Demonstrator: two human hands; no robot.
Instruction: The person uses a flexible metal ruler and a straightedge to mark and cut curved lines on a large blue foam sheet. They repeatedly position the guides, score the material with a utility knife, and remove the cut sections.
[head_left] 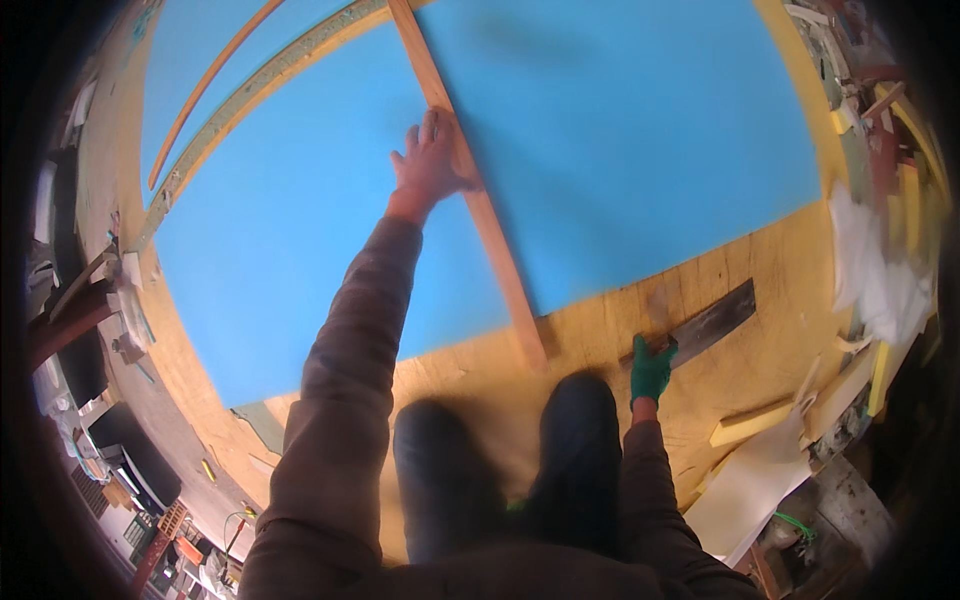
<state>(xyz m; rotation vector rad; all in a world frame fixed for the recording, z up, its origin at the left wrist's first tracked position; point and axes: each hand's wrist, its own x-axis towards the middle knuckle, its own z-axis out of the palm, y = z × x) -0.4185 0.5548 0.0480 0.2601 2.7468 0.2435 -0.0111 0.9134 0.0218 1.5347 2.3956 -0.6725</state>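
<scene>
Head view: your bare left hand [430, 160] lies flat, pinning a wooden straightedge [470, 190] across blue foam [620, 150]; your gloved right hand [652, 368] grips a dark blade [712, 322].

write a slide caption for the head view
Bare left hand pressing a wooden batten on blue foam sheet; green-gloved right hand at a dark blade.

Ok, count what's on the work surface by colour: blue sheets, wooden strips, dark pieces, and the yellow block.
Blue sheets: 1
Wooden strips: 2, one under the left hand at, one curved at
Dark pieces: 1, by the gloved right hand
Yellow blocks: 1
Total: 5
</scene>
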